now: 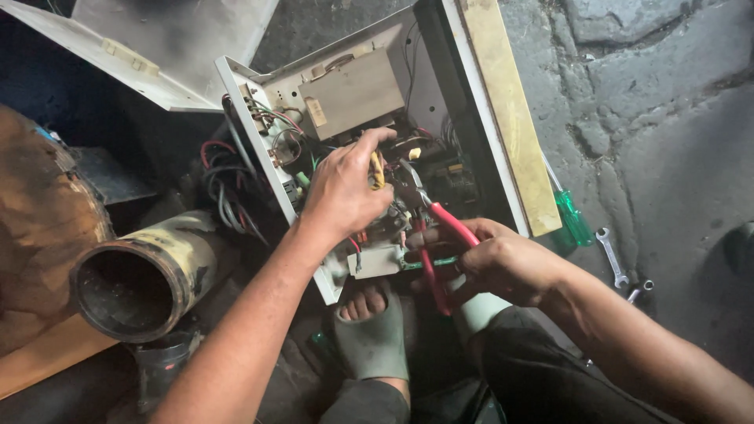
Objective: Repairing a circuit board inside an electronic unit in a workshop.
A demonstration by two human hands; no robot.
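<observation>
Rough grey stone floor (660, 118), cracked and dusty, filling the 1 to 4 o'clock side; dark clutter toward 9 o'clock.

One open white metal casing (479, 102) lying at centre, lid panel (149, 47) swung away toward 11 o'clock. Inside: one beige box-shaped module (353, 90) at 12 o'clock, a green circuit board (452, 177) low at its right, a tangle of thin red, green and white leads around them. One bundle of thick black and red cables (224, 177) spilling out of the casing's left wall toward 9 o'clock.

Two hands at work. Left hand (342, 192) reaching in from 7 o'clock, fingers curled and pinching a yellow-sleeved wire (378, 169) inside the casing. Right hand (503, 263) coming from 4 o'clock, closed round the red handles of one pair of pliers (436, 228), the nose aimed up toward the wire near the left fingers.

One wide rusty pipe (145, 271), mouth open and empty, at 8 o'clock. One foot in a grey sandal (373, 334) at 6 o'clock, just below the casing's edge. On the floor at 3 o'clock: one green-handled screwdriver (572, 220), one silver spanner (611, 255), well apart from the hands.
</observation>
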